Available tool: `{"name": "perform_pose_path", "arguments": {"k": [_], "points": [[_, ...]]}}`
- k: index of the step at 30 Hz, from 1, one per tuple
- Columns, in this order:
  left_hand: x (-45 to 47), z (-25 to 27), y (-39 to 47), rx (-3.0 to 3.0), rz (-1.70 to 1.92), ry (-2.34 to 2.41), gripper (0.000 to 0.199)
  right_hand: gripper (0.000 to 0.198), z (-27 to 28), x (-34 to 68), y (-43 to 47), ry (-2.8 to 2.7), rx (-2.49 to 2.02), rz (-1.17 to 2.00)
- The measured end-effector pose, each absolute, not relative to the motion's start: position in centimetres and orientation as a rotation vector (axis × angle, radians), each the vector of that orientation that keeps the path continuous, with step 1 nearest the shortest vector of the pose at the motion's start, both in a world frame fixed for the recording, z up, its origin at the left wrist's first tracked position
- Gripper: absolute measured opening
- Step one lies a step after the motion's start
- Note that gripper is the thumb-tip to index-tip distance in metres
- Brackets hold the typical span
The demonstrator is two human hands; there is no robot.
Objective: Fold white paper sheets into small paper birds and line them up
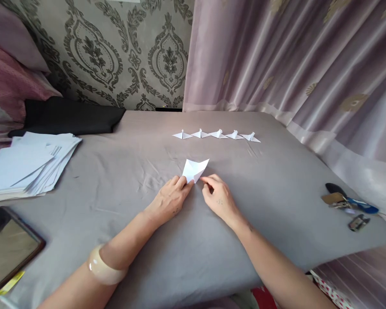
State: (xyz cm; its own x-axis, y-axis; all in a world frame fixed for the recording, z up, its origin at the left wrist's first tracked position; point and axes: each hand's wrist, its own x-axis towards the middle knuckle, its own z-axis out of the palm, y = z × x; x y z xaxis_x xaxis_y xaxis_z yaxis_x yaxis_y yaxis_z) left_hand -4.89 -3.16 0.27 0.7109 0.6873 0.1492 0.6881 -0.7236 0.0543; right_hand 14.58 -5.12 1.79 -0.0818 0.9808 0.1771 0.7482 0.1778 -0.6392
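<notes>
A small white sheet of folded paper (pixel 193 169) sits on the cloth in front of me, with raised pointed corners and creases across it. My left hand (pixel 170 197) is closed on its lower left edge, fingertips pressing the paper. From the other side, my right hand (pixel 221 198) has curled fingers, and its index fingertip meets the paper's lower right edge. Its thumb lies lower, and part of the grip is hard to make out. Beyond the hands stand several folded white paper cranes (pixel 218 134) in a row.
On the left are a stack of white papers (pixel 28 165), a black folded cloth (pixel 73 116) and a phone (pixel 13 249). Keys (pixel 342 204) lie near the right edge of the grey-covered table (pixel 276 180). Curtains (pixel 260 56) hang along the far right side.
</notes>
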Motion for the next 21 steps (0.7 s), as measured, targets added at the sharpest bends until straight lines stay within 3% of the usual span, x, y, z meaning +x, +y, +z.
{"name": "perform_pose_path", "arguments": {"k": [11, 21], "points": [[-4.8, 0.8, -3.3, -2.902, -0.247, -1.211, 0.048, 0.042, 1.9, 13.9, -6.0, -2.136, -1.588, 0.389], [-6.0, 1.7, -3.6, -3.104, -0.629, -1.299, 0.041, 0.043, 2.7, 13.4, -7.0, -2.303, -1.621, 0.208]]}}
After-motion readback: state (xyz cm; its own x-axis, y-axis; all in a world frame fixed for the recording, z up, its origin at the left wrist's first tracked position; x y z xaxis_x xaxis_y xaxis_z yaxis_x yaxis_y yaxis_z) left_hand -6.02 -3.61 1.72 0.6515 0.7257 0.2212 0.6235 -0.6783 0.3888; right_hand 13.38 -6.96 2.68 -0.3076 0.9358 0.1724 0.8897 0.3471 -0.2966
